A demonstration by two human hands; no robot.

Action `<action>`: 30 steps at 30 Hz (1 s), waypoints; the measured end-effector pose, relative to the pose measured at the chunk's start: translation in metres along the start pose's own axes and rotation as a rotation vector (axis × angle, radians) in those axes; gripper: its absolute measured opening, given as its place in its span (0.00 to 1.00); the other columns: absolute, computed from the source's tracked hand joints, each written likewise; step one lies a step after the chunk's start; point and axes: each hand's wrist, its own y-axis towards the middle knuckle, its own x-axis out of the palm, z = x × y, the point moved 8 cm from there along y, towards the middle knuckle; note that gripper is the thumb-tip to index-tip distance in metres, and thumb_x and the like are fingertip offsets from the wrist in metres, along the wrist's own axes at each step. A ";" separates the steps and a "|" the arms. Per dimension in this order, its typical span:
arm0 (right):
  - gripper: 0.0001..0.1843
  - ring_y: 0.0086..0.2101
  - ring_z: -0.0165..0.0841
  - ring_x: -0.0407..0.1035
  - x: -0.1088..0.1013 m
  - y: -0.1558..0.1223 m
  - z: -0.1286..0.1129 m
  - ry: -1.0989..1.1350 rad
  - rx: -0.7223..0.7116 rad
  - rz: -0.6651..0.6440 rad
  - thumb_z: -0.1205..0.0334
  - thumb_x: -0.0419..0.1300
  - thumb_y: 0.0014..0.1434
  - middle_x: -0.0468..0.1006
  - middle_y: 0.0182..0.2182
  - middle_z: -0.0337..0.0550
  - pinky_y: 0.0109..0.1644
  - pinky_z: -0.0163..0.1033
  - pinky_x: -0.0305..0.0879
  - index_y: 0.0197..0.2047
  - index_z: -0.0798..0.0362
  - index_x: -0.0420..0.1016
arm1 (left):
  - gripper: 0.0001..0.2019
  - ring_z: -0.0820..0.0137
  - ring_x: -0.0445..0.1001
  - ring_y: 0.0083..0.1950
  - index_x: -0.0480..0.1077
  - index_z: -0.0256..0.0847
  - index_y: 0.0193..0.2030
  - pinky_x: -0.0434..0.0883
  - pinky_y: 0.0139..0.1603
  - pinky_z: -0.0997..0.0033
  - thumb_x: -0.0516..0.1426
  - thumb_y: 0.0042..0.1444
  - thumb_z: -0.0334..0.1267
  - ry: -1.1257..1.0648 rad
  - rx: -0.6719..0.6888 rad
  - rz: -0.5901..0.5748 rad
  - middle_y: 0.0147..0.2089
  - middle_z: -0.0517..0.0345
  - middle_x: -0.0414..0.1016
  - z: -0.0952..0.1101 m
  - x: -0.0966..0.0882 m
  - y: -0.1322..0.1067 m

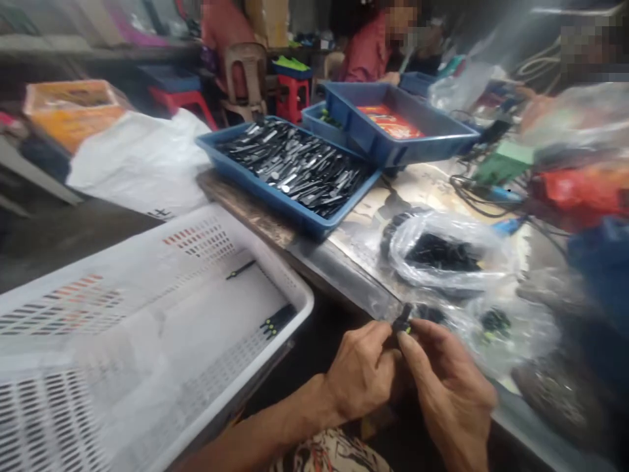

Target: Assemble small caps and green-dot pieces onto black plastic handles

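White and perforated, the basket [305,298] fills the lower left of the frame; its slotted walls could catch slim parts dropped in end-first. Beyond it the worktable [339,267] runs from the centre towards the lower right, and anything let slip near its edge could drop into the dark strip between table and basket. At upper centre, the blue tray [319,228] stands close to that edge, heaped with slender black parts [295,164], so a knock could send some sliding over the rim. Right of centre, an open plastic bag [491,244] of black bits slumps on the table; a sleeve or wrist catching its loose film might spill it. At bottom centre, the right hand [452,377] pinches with thumb and forefinger, its other fingers loosely bent, while the left hand [362,364] is curled nearly closed; between their fingertips they grip a small black piece [405,314]. Pressing off-line could make it spring out, and the thumb hides part of the tiny yellow-green bit [408,330] on it, so a poor fit could go unnoticed
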 end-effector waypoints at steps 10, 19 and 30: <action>0.16 0.28 0.31 0.65 0.121 -0.020 -0.004 0.187 0.070 -0.795 0.52 0.53 0.60 0.72 0.27 0.40 0.32 0.34 0.62 0.42 0.54 0.74 | 0.10 0.76 0.67 0.21 0.64 0.36 0.35 0.65 0.20 0.78 0.60 0.47 0.35 -0.658 -0.477 0.460 0.25 0.63 0.69 -0.073 -0.108 -0.022; 0.20 0.22 0.28 0.57 0.192 -0.024 0.017 0.214 0.254 -0.840 0.48 0.56 0.57 0.66 0.21 0.37 0.24 0.32 0.55 0.39 0.59 0.73 | 0.07 0.73 0.70 0.22 0.69 0.30 0.29 0.68 0.21 0.76 0.63 0.44 0.29 -0.967 -0.764 0.602 0.21 0.57 0.71 -0.171 -0.148 -0.062; 0.21 0.27 0.34 0.70 0.163 -0.035 0.037 0.014 0.299 -0.892 0.46 0.57 0.54 0.74 0.24 0.41 0.31 0.33 0.69 0.40 0.54 0.77 | 0.12 0.71 0.73 0.36 0.67 0.33 0.46 0.73 0.35 0.68 0.55 0.59 0.39 -1.040 -1.097 1.197 0.42 0.53 0.72 -0.328 -0.173 -0.128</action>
